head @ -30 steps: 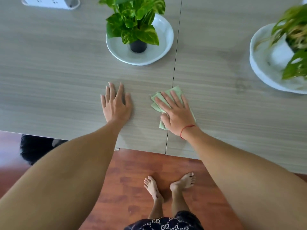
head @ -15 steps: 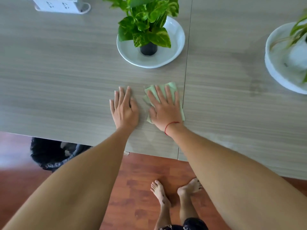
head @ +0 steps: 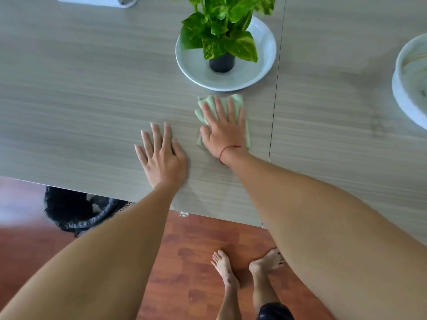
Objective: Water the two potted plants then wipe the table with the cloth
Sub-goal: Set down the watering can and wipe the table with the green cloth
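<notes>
**Item 1. Pale green folded cloth** (head: pixel 238 101): lies flat on the grey wood-grain laminate table (head: pixel 80 88), a little right of centre. Its long axis runs near to far. Its far edge is just short of the round white dish (head: pixel 261 65) but not touching it.

**Item 2. Right hand** (head: pixel 225 129), red thread at the wrist: palm down on the cloth, with straight, spread fingers pressing it to the table. It is not curled round the cloth. The fingers point far, along the cloth's long axis.

**Item 3. Left hand** (head: pixel 161 153): flat on bare tabletop just left of the cloth and slightly nearer. The fingers are straight and it holds nothing, probably bracing.

**Item 4. Leafy green plant in a small black pot** (head: pixel 221 63): stands in the white dish directly beyond the cloth.

**Item 5. Second white dish** (head: pixel 406 88): at the right edge, well apart from the cloth; its contents are blurred.

**Item 6. Table seam** (head: pixel 276 100): runs near to far just right of the cloth.

**Note:** wiping appears under way. A push straight away from the body would meet the dish. Open tabletop lies to either side, and across the seam there is a darker, possibly damp patch (head: pixel 372 93) on the right. The right hand is the one placed to sweep there.
</notes>
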### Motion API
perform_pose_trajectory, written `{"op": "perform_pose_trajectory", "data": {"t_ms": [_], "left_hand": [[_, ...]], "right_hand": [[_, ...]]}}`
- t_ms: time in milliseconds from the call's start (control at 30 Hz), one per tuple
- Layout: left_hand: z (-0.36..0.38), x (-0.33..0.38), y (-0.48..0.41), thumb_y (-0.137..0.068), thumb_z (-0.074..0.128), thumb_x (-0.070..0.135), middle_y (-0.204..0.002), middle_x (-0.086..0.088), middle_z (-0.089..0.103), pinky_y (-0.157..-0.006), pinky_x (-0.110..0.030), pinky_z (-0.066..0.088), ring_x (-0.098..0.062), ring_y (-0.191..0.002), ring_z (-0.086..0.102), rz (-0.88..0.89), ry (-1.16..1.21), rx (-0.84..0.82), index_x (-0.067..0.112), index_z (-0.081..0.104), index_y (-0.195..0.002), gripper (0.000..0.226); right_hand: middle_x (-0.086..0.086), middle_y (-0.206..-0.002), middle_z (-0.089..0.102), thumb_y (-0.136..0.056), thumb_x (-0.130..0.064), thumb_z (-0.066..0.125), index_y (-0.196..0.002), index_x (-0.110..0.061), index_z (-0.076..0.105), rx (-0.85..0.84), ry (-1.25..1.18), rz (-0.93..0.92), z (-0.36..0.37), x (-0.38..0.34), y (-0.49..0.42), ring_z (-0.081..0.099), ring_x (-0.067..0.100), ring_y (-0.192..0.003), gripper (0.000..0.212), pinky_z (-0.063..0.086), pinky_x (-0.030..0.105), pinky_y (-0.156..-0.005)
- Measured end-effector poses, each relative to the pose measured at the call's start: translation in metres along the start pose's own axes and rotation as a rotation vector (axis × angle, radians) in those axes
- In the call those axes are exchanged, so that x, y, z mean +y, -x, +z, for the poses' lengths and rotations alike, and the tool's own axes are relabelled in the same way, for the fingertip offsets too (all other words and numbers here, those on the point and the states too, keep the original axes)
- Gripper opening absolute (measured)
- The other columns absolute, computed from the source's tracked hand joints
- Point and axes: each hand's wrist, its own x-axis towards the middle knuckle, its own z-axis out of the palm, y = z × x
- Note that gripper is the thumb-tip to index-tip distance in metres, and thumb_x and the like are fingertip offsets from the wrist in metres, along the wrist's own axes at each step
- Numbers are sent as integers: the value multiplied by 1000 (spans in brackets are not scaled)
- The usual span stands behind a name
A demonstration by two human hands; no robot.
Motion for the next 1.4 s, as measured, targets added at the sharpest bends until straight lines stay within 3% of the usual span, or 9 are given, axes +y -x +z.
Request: {"op": "perform_pose_trajectory", "data": {"t_ms": [133, 233, 400, 533, 633, 767, 933, 1233, 1400], "left_hand": [[-3, 0, -2, -102, 21, 31, -161, 9, 12, -121, -40, -5, -14, -150, -1, -16, 105, 19, 29, 25, -152, 50], [-4, -2, 0, -102, 27, 26, -160, 6, 18, -122, -37, -2, -14, -150, 5, 7, 129, 39, 21, 30, -151, 49], [-27, -24, -27, -98, 39, 26, -158, 0, 27, -113, -42, 23, -23, -142, 29, 70, 34, 23, 19, 45, -140, 43], [-23, -40, -46, -100, 27, 35, -162, -1, 8, -121, -44, -3, -19, -150, 0, -66, 0, 5, 25, 20, -154, 55], [-15, -38, -43, -101, 24, 36, -162, 1, 7, -121, -42, -4, -15, -150, -1, -61, 10, 44, 27, 18, -154, 54], [-15, -39, -45, -101, 23, 35, -162, 2, 8, -121, -41, -3, -14, -150, -1, -66, -7, 59, 28, 18, -154, 54], [-16, -37, -44, -100, 23, 34, -162, 5, 5, -121, -38, -7, -12, -149, -3, -79, 19, 39, 31, 17, -154, 54], [-16, -36, -41, -99, 25, 34, -162, 2, 8, -121, -41, -5, -15, -150, -1, -63, 26, 45, 28, 19, -154, 55], [-12, -24, -39, -101, 22, 32, -163, -4, 5, -120, -45, -6, -19, -150, -1, -131, 5, 25, 22, 16, -155, 55]], "right_hand": [[-5, -157, 22, -86, -44, 18, -146, -34, 24, -38, 51, -256, 7, -15, 32, 12, 29, -146, 61, 7, 54, -118], [-8, -158, 18, -85, -44, 14, -147, -36, 19, -65, 89, -379, 1, 22, 59, 10, 23, -147, 63, 4, 48, -120], [-7, -158, 18, -85, -42, 11, -147, -34, 19, -13, 49, -226, -5, 36, 53, 9, 24, -147, 64, 4, 47, -121], [-5, -158, 17, -83, -41, 11, -148, -31, 20, 11, 33, -115, 4, 5, 18, 7, 27, -147, 66, 3, 50, -120], [-3, -156, 25, -85, -39, 22, -146, -31, 27, 66, 13, -77, 11, -24, -14, 14, 31, -145, 62, 6, 54, -118], [-4, -158, 18, -92, -36, 36, -147, -33, 22, 31, 6, -85, 18, -54, -48, 8, 29, -146, 57, 2, 55, -118], [-5, -156, 23, -92, -32, 38, -145, -33, 28, 32, -11, -148, 19, -72, -63, 12, 30, -145, 54, 2, 55, -118], [-6, -154, 29, -83, -38, 16, -144, -34, 30, -38, 8, -364, 11, -30, 29, 17, 27, -145, 63, 8, 50, -119], [-7, -154, 28, -84, -38, 17, -143, -34, 31, 52, 14, -126, -5, 43, 60, 17, 26, -145, 61, 9, 49, -119]]}}
